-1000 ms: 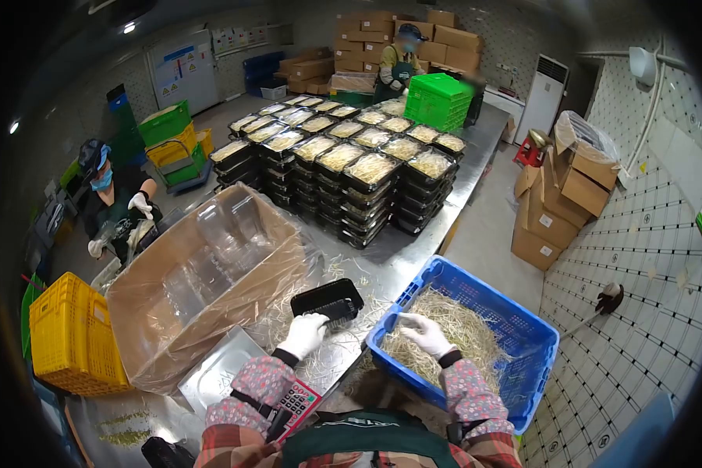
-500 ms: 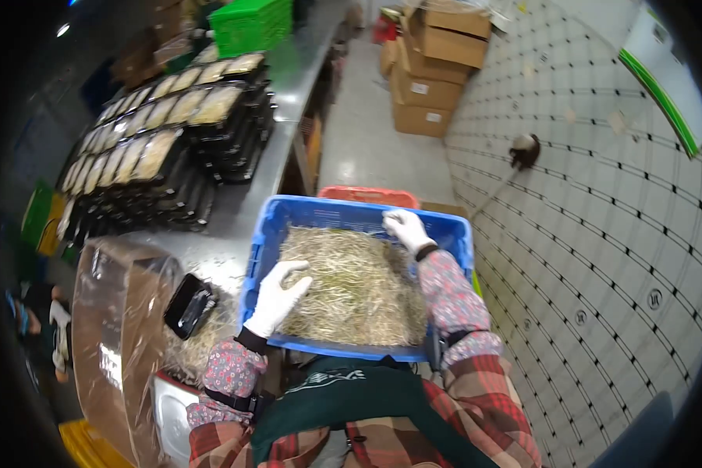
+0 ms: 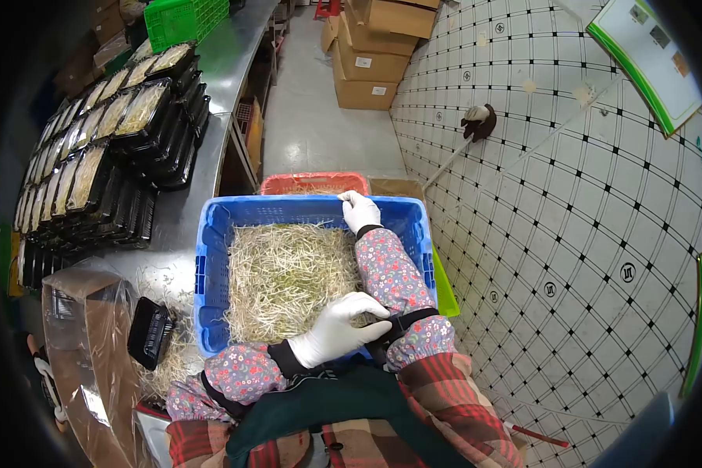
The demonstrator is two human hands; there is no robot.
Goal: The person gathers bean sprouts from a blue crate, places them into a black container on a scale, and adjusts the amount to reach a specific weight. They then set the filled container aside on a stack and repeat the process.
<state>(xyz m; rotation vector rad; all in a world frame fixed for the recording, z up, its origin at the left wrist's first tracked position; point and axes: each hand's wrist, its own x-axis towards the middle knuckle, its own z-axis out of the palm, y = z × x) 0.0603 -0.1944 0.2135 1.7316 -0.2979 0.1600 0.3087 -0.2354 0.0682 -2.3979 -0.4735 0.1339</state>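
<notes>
A blue plastic crate (image 3: 210,312) in front of me holds a bed of pale, thin sprouts (image 3: 288,273) with some green among them. My left hand (image 3: 339,331), in a white glove, reaches across the crate's near side. Its thumb and fingers close on the black armband (image 3: 405,320) around my right sleeve. At the crate's far rim is my right hand (image 3: 360,212), also gloved in white, with fingers curled against the rim; anything inside them is hidden. A black plastic tray (image 3: 150,334) lies left of the crate among loose sprouts.
Stacked black trays of sprouts (image 3: 117,117) and a green crate (image 3: 183,23) stand on the metal table (image 3: 214,93). A brown plastic-lined box (image 3: 86,351) is at left. A red basket (image 3: 312,183) sits beyond the blue crate. Cardboard boxes (image 3: 374,62) stand by the tiled wall (image 3: 546,195).
My left hand has moved right, from over the sprouts to the armband on my right sleeve. The right hand stays by the far rim. The view has shifted right.
</notes>
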